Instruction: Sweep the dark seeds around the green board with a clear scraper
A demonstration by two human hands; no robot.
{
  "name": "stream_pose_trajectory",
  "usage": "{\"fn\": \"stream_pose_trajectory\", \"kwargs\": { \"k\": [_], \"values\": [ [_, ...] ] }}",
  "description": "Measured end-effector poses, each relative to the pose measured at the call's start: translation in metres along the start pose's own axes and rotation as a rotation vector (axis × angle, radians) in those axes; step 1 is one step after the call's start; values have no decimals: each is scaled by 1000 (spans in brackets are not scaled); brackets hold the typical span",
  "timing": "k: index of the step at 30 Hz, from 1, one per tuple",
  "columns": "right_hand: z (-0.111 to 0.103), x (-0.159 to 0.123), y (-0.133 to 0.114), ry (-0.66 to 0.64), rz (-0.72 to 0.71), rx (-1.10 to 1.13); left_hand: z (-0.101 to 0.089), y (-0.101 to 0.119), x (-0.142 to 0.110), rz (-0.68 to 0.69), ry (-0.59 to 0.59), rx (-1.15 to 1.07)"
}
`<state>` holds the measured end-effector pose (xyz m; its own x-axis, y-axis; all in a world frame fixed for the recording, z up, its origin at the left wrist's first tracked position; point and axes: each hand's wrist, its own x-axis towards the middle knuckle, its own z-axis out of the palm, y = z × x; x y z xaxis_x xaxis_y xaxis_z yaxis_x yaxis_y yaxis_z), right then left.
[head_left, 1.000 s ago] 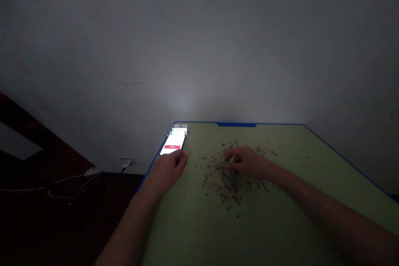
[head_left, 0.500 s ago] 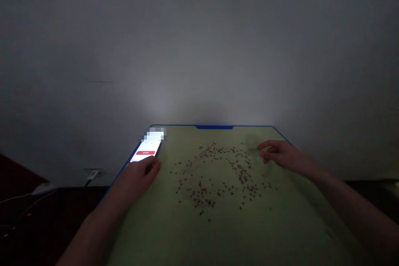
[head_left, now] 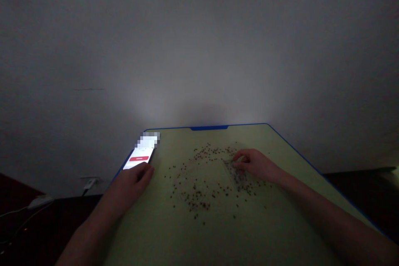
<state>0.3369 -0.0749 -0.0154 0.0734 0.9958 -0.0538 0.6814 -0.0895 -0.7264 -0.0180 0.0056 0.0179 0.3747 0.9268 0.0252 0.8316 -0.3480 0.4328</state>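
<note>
Many small dark bead-like bits (head_left: 199, 199) lie scattered over the pale green tabletop (head_left: 187, 243). Over their right side, my right hand (head_left: 254, 164) pinches a clear, see-through object (head_left: 236, 176) with thumb and fingers. Dark bits show through or beneath it; its exact kind is too dim to make out. My left hand (head_left: 134, 181) rests with curled fingers at the near end of a lit phone (head_left: 140, 153), beside the left table edge. Nothing shows in that hand, and its fingertips are partly hidden.
The table's blue edge (head_left: 208, 127) runs along a grey wall (head_left: 199, 50). At lower left, a plug (head_left: 90, 183) sits in a wall socket, and a white power strip (head_left: 40, 201) with cables lies in the dark beside the table.
My right hand moved right, off the bits, with the clear object, then back left over them. The bits went from a gathered heap to a spread ring. My left hand stayed by the phone.
</note>
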Motion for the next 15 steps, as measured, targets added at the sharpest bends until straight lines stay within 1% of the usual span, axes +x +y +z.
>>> {"fn": "stream_pose_trajectory", "kwargs": {
  "k": [2,5,7,10,13,15],
  "values": [
    [-6,-4,10,10,13,-13,-1,3,-1,-10,3,10],
    [-21,-11,20,11,38,-18,-1,4,-1,-11,8,24],
    [-34,-18,17,3,55,7,-1,4,-1,0,9,29],
    [-54,-30,3,26,49,-9,0,2,1,3,8,38],
    [-69,-45,-4,67,-20,-145,0,1,1,-7,7,39],
    [-73,-57,0,58,-39,-227,0,1,0,-7,8,43]
  ]
}}
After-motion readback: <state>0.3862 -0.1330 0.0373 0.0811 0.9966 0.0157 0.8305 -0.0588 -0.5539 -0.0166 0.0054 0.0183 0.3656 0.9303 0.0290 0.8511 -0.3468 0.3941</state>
